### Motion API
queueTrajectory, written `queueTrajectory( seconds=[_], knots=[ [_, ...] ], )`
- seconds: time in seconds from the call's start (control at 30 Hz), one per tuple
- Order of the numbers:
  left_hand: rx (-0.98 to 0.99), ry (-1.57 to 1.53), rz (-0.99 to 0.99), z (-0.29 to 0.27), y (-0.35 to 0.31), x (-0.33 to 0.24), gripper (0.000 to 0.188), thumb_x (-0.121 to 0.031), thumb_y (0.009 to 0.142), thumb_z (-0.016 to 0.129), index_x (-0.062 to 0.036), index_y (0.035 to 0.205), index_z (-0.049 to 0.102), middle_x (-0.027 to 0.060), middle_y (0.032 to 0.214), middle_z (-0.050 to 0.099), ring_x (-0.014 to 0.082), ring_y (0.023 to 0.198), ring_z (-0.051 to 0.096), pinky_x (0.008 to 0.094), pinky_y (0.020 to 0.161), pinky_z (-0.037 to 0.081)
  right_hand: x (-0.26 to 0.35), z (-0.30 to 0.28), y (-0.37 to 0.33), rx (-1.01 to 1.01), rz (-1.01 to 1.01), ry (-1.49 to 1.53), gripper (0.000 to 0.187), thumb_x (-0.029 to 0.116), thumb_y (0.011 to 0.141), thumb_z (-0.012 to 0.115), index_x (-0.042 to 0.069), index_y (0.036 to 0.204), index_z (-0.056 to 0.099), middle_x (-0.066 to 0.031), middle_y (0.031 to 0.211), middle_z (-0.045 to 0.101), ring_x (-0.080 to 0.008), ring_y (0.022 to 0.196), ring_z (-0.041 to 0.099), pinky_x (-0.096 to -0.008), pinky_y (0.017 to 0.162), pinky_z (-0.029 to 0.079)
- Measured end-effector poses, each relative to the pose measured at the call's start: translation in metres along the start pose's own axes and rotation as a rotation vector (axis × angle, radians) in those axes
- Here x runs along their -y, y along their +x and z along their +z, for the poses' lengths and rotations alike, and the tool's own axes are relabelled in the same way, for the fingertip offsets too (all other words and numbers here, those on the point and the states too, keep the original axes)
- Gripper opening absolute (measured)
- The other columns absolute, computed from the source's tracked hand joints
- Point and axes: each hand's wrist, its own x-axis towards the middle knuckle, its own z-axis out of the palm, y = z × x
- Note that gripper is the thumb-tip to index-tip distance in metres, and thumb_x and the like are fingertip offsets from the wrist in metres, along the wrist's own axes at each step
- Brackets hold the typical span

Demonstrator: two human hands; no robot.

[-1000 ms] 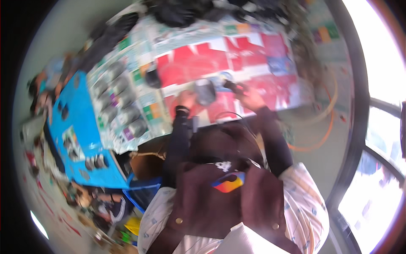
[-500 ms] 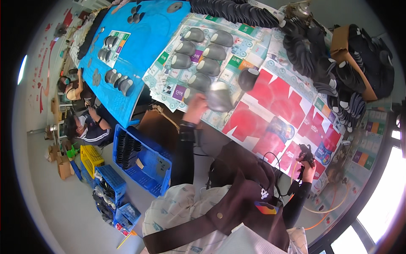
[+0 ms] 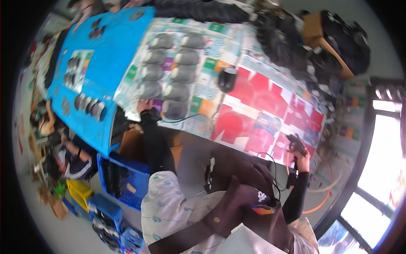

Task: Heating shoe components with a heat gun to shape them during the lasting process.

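My left hand (image 3: pixel 146 105) reaches over the table to the lower edge of a dark curved, cup-like piece (image 3: pixel 150 90) at the bottom of the left column. Its fingertips look closed on that edge, though motion blurs them. Similar grey-black pieces with pale ends stand in two columns, among them one (image 3: pixel 175 109) just right of the hand. A lone black piece (image 3: pixel 227 79) stands apart beside the red printed sheets (image 3: pixel 241 127). At the table's near right, my right hand (image 3: pixel 302 159) is wrapped round a black spray gun (image 3: pixel 297 144).
A blue-covered table (image 3: pixel 114 55) with more dark pieces adjoins on the left. Stacked dark pieces (image 3: pixel 203 10) line the far edge, near a cardboard box (image 3: pixel 313 29). A blue crate (image 3: pixel 127 180) stands below the left arm. An orange hose (image 3: pixel 317 208) hangs at right. Co-workers sit far left.
The curved piece that my left hand carried now stands among the columns, and that hand has moved left. My right hand still grips the spray gun. The whole view has shifted.
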Motion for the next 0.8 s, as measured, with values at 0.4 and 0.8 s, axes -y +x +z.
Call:
queueTrajectory(
  seconds=[0.4, 0.8],
  knots=[
    [-0.159, -0.623, -0.108, -0.026, -0.044, -0.395, 0.078, -0.048, 0.082, 0.077, 0.0048, 0.133, 0.052, 0.0227, 0.122, 0.067, 0.0389, 0.118, 0.062, 0.0478, 0.1, 0.049, 0.009, 0.001, -0.021, -0.016, 0.053, -0.034, 0.026, 0.01, 0.085, 0.066, 0.001, 0.109, 0.071, -0.004, 0.091, 0.075, -0.009, 0.073, 0.067, -0.0228, 0.048, 0.05],
    [0.147, -0.625, 0.315, -0.051, -0.194, -0.508, 0.029, -0.017, 0.076, 0.074, -0.0029, 0.099, 0.063, 0.018, 0.092, 0.07, 0.0361, 0.089, 0.069, 0.0455, 0.081, 0.053, -0.061, -0.094, -0.032, -0.227, 0.077, 0.158, 0.033, 0.007, 0.083, 0.064, 0.0, 0.114, 0.066, -0.0054, 0.093, 0.074, -0.0102, 0.075, 0.066, -0.0248, 0.047, 0.051]
  ],
)
